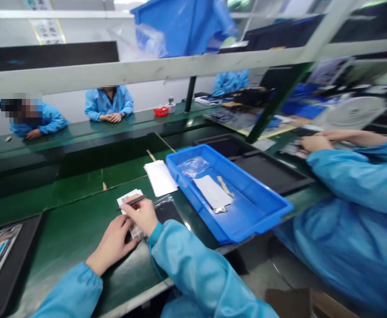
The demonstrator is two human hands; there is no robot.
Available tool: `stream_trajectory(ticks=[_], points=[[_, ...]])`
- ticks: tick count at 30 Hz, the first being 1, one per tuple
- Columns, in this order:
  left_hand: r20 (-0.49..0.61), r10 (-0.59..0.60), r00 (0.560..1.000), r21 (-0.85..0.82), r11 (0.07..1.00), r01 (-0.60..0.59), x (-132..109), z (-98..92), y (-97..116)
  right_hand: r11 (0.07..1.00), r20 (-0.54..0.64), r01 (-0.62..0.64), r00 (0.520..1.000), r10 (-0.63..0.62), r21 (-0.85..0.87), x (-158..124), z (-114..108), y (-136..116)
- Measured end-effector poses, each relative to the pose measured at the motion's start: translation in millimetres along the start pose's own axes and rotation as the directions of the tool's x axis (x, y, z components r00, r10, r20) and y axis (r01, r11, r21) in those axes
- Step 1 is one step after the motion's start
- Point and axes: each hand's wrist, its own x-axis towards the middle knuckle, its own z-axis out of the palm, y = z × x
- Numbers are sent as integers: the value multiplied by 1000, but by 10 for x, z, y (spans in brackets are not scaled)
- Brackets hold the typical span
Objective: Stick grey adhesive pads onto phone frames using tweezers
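A small stack of white sheets with grey printed patches, like label sheets (125, 199), lies on the green bench in front of me. My left hand (112, 240) holds its near edge between thumb and fingers. Over the same sheets, my right hand (143, 214) grips a slim black pointed tool (136, 200), its tip towards the left; whether it is tweezers or a pen I cannot tell. A clear plastic bag over something dark (170, 211) lies just right of my right hand. Part of the sheets is hidden under my hands.
A blue bin (259, 225) at right holds paper, a clear bag and small pieces. White paper sheets (160, 177) lie beside it. At left is a black tray (28, 251) with a packaged item. A co-worker's sleeve (352, 176) is close on the right; a rail (97, 75) crosses above.
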Motion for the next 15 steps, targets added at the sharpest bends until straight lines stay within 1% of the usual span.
stream_trajectory(ticks=[3, 5, 7, 8, 9, 10, 12, 14, 15], points=[[-19, -6, 1000, -92, 996, 5, 174, 117, -221, 995, -20, 90, 996, -91, -31, 61, 136, 16], [-46, -34, 998, -144, 989, 27, 234, 129, -380, 992, -23, 120, 992, -121, -32, 79, 222, 37], [-118, -92, 989, -143, 987, 75, 241, 71, -563, 988, -23, 152, 988, -152, -39, 69, 305, 78], [-166, -133, 977, -135, 985, 111, 230, 21, -666, 981, -20, 178, 983, -180, -84, 55, 346, 109], [-186, -178, 966, -130, 979, 156, 214, -35, -775, 972, -11, 199, 979, -202, -125, 38, 386, 148], [-213, -233, 949, -133, 969, 208, 196, -89, -887, 967, 10, 215, 977, -215, -138, 18, 426, 193], [-198, -355, 914, -142, 933, 332, 158, -164, -1113, 949, 85, 263, 964, -252, -172, -19, 496, 291], [-173, -446, 878, -132, 894, 428, 116, -159, -1327, 936, 196, 291, 947, -253, -200, -47, 540, 371], [-164, -457, 874, -106, 889, 445, 93, -122, -1427, 931, 237, 297, 940, -246, -214, -57, 550, 396]])
